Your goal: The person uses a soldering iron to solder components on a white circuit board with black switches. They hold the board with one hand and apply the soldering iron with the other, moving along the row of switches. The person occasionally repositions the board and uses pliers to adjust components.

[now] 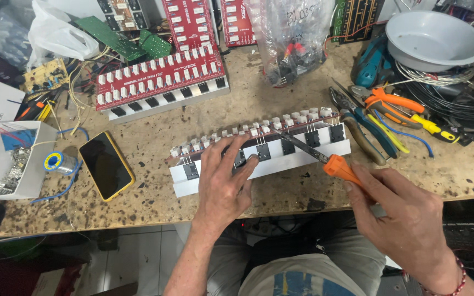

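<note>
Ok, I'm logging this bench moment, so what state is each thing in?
Left hand: pressing flat on the board.
Right hand: gripping the screwdriver.
Screwdriver: tip at a black component.
Circuit board on heatsink: lying at the table edge.
Phone: screen dark, face up.
Grey bowl: upright.
Pliers: lying shut.

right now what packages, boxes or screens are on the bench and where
phone: left of the left hand, face up, dark screen, yellow case
white box: far left, open, small metal parts inside
clear bag: top centre, black parts inside
white bag: top left, crumpled
</note>
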